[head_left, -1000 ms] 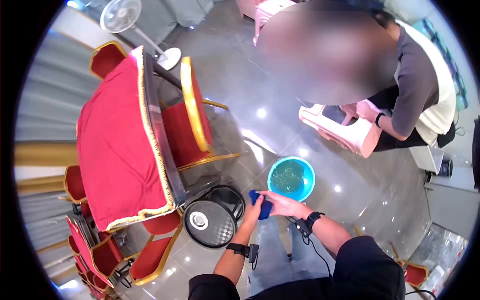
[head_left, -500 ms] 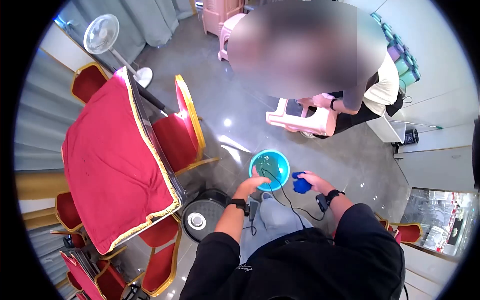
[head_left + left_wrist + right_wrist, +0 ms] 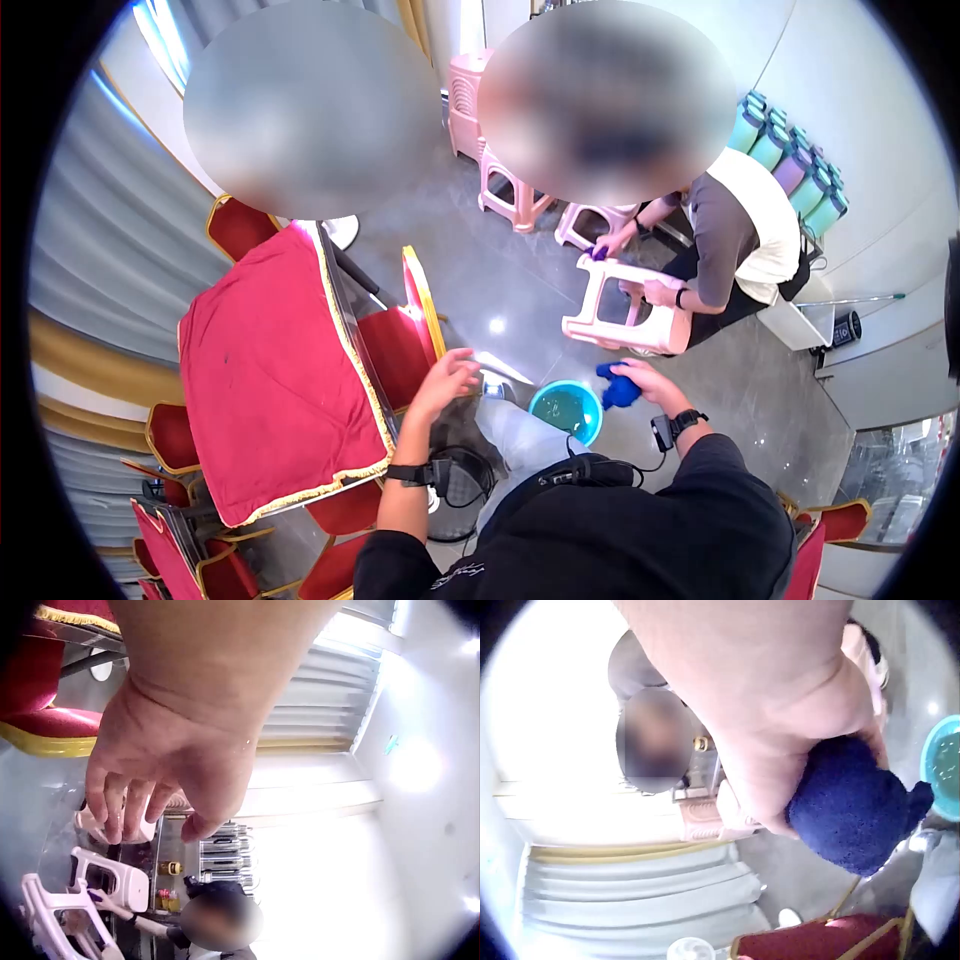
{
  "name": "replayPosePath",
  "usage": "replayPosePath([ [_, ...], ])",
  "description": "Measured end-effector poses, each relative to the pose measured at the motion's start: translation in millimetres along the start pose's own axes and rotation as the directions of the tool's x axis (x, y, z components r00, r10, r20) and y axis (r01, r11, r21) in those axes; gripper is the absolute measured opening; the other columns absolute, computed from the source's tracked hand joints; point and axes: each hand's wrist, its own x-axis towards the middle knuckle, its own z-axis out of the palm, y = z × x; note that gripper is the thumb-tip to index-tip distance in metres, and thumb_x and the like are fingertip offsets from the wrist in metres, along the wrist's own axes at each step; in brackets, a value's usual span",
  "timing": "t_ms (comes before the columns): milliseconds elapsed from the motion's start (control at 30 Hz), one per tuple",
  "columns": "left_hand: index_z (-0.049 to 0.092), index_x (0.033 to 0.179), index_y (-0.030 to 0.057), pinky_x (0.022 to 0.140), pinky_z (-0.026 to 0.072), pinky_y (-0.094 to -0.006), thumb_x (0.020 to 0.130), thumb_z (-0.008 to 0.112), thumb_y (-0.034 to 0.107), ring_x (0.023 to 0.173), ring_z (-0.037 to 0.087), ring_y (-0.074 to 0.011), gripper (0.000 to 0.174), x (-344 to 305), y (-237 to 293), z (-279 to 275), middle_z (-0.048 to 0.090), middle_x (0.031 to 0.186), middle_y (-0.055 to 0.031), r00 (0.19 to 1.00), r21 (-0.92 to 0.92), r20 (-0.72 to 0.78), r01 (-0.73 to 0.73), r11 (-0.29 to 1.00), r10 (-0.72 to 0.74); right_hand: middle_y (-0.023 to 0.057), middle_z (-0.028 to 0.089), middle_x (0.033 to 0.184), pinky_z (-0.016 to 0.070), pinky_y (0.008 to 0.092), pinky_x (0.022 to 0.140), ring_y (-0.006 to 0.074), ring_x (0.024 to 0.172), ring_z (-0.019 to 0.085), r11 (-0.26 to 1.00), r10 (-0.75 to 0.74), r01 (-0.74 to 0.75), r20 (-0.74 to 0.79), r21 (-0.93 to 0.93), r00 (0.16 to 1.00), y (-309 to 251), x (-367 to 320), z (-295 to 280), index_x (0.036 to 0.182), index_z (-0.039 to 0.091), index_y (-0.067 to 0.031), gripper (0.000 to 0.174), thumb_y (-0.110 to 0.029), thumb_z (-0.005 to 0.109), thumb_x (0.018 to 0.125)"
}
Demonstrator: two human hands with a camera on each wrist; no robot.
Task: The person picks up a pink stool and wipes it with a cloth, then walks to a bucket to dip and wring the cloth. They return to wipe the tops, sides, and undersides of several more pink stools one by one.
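Observation:
My right hand (image 3: 650, 382) grips a bunched dark blue cloth (image 3: 620, 388), held just above and right of the turquoise basin (image 3: 592, 432) in the head view. Water fills the basin's lower part. Close up in the right wrist view, the blue cloth (image 3: 847, 810) bulges out below the palm. My left hand (image 3: 446, 380) is raised near the red chair, with nothing in it. Its fingers (image 3: 135, 802) hang loosely bent in the left wrist view.
Across from me a person steadies a pink plastic stool (image 3: 640, 290) and holds a small purple cloth (image 3: 600, 252). More pink stools (image 3: 515, 190) stand behind. At left are a red-covered table (image 3: 280, 370) and a red chair (image 3: 395, 340). A black round bin (image 3: 462, 490) sits by my legs.
My hands have parted: the left has let go of the blue cloth and swung out left; the right carries the cloth past the basin. My view has tilted up and I have stepped forward.

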Motion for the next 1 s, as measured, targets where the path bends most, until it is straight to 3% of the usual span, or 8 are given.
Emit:
replayPosePath([
  [300, 0.035, 0.157, 0.0222, 0.104, 0.0462, -0.0492, 0.101, 0.064, 0.039, 0.135, 0.049, -0.0294, 0.066, 146, 77, -24, 0.039, 0.158, -0.0135, 0.999, -0.082, -0.008, -0.034, 0.996, 0.033, 0.0113, 0.067, 0.118, 0.0615, 0.0363, 0.084, 0.0216, 0.100, 0.071, 0.978, -0.205, 0.206, 0.335, 0.032, 0.920, -227, 156, 132, 0.132, 0.057, -0.0011, 0.039, -0.026, 0.065, 0.102],
  [400, 0.029, 0.158, 0.0281, 0.105, 0.0453, -0.0597, 0.098, 0.061, 0.052, 0.137, 0.046, -0.0396, 0.072, 245, 68, -52, 0.035, 0.159, -0.0139, 0.986, -0.706, 0.165, 0.112, 0.699, 0.009, 0.0041, 0.068, 0.109, 0.0578, 0.0349, 0.082, 0.0153, 0.094, 0.066, 0.926, -0.296, 0.364, 0.397, -0.105, 0.869, -284, 226, 183, 0.129, 0.064, -0.0046, 0.044, -0.040, 0.061, 0.103],
  [500, 0.048, 0.143, 0.0192, 0.102, 0.0485, -0.0556, 0.086, 0.071, 0.055, 0.131, 0.052, -0.0334, 0.071, 311, 106, -75, 0.051, 0.142, -0.0101, 0.995, -0.753, 0.080, 0.105, 0.650, -0.068, 0.0082, 0.067, 0.113, 0.0568, 0.0355, 0.085, 0.0170, 0.103, 0.063, 0.932, -0.317, 0.359, 0.609, 0.056, 0.727, -311, 317, 224, 0.124, 0.064, -0.0034, 0.044, -0.041, 0.059, 0.102],
  [533, 0.053, 0.138, 0.0185, 0.100, 0.0499, -0.0522, 0.086, 0.071, 0.053, 0.128, 0.054, -0.0299, 0.066, 336, 96, -86, 0.056, 0.136, -0.0090, 0.991, -0.818, -0.042, 0.039, 0.574, -0.128, 0.0078, 0.068, 0.112, 0.0566, 0.0368, 0.084, 0.0191, 0.101, 0.064, 0.957, -0.172, 0.270, 0.541, -0.107, 0.823, -339, 311, 232, 0.121, 0.064, -0.0022, 0.047, -0.045, 0.059, 0.101],
  [733, 0.056, 0.141, 0.0146, 0.095, 0.0536, -0.0395, 0.095, 0.065, 0.045, 0.126, 0.057, -0.0254, 0.056, 413, 132, -163, 0.059, 0.138, -0.0080, 0.974, -0.839, -0.101, 0.027, 0.543, -0.204, 0.0155, 0.075, 0.084, 0.0562, 0.0426, 0.074, 0.0267, 0.080, 0.070, 0.350, -0.307, 0.596, 0.512, -0.723, 0.802, -423, 389, 231, 0.090, 0.076, -0.0023, 0.034, -0.036, 0.070, 0.086],
  [767, 0.057, 0.141, 0.0143, 0.096, 0.0541, -0.0397, 0.094, 0.065, 0.044, 0.129, 0.057, -0.0263, 0.056, 423, 147, -176, 0.060, 0.140, -0.0079, 0.962, -0.831, -0.117, 0.042, 0.555, -0.248, 0.0157, 0.072, 0.074, 0.0547, 0.0435, 0.065, 0.0283, 0.070, 0.070, 0.481, -0.396, 0.601, 0.453, -0.638, 0.798, -430, 415, 226, 0.074, 0.075, -0.0036, 0.031, -0.034, 0.076, 0.077],
  [900, 0.062, 0.133, 0.0129, 0.085, 0.0578, -0.0389, 0.093, 0.068, 0.043, 0.117, 0.066, -0.0268, 0.051, 468, 198, -233, 0.068, 0.130, -0.0077, 0.964, -0.773, -0.147, 0.028, 0.634, -0.222, 0.0014, 0.065, 0.066, 0.0478, 0.0329, 0.053, 0.0105, 0.061, 0.057, 0.670, -0.601, 0.724, 0.450, -0.165, 0.660, -486, 473, 194, 0.086, 0.075, -0.0029, 0.024, -0.026, 0.079, 0.079],
  [1000, 0.064, 0.125, 0.0154, 0.084, 0.0575, -0.0389, 0.092, 0.070, 0.043, 0.109, 0.068, -0.0263, 0.043, 525, 243, -281, 0.069, 0.124, -0.0068, 0.928, -0.818, -0.247, -0.045, 0.573, -0.279, -0.0011, 0.066, 0.076, 0.0484, 0.0276, 0.057, 0.0082, 0.067, 0.059, 0.907, -0.374, 0.416, 0.331, -0.062, 0.866, -582, 481, 165, 0.096, 0.074, -0.0038, 0.017, -0.015, 0.078, 0.085],
])
